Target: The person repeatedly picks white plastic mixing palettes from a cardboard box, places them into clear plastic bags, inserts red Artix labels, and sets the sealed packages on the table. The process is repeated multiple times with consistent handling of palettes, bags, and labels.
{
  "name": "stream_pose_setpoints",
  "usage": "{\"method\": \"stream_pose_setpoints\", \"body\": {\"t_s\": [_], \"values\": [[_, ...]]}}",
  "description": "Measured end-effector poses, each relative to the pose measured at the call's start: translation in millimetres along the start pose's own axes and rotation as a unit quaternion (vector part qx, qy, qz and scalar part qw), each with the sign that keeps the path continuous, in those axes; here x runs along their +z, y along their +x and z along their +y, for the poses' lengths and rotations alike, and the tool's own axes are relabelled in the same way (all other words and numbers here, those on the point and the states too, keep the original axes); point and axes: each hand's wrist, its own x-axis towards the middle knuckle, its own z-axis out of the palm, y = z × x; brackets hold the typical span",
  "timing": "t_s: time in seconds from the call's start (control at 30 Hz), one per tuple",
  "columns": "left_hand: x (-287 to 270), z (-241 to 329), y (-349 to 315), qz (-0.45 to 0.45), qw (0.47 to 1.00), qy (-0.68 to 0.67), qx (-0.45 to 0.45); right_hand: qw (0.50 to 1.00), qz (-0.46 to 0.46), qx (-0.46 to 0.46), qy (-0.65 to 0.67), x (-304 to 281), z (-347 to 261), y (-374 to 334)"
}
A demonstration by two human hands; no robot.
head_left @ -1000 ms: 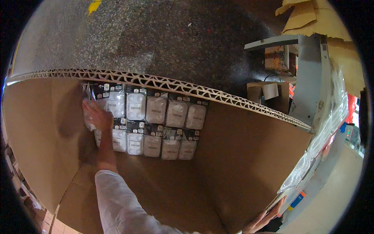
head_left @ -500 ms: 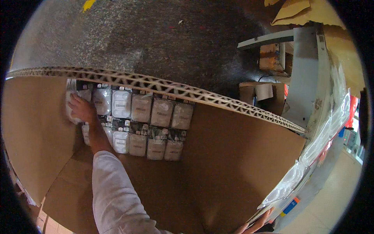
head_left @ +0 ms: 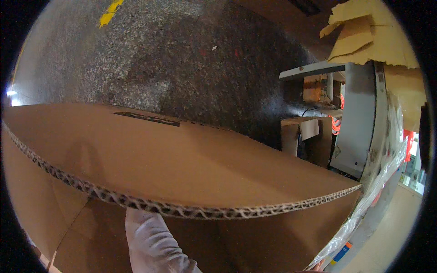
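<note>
A large cardboard box (head_left: 205, 168) fills the middle, its corrugated top edge bowed across the view toward me. My left arm, in a pale sleeve (head_left: 152, 241), goes down into the box; behind that edge the hand is hidden, so what it touches does not show. The same wall covers the packs that lay inside. Of my right hand (head_left: 318, 265) only a sliver shows at the lower right, beside clear plastic packaging (head_left: 339, 239) along the box's right side; its fingers cannot be made out.
Beyond the box lies a dark speckled floor (head_left: 182, 59) with a yellow mark (head_left: 110, 13). At the right stands a grey metal frame (head_left: 355, 113) with a small open carton (head_left: 307, 136) by it. Torn brown paper (head_left: 373, 32) lies at the upper right. A blue and orange item (head_left: 341, 252) sits below the plastic.
The box's far wall has come toward me and lower in view, now covering the rows of clear packs and my left hand. Less of my right hand shows.
</note>
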Motion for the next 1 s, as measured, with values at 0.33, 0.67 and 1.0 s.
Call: {"method": "stream_pose_setpoints", "body": {"t_s": [0.33,0.67,1.0], "values": [[-13,-1,22,-0.099,0.989,-0.095,0.063,1.0,-0.027,-0.012,-0.006,-7,-3,-2],[61,-42,73,-0.287,0.864,-0.378,0.165,0.99,-0.055,-0.12,0.042,-1,-6,-3],[99,-30,45,-0.253,0.886,-0.366,0.126,0.997,0.063,-0.024,-0.037,6,-25,-10]]}}
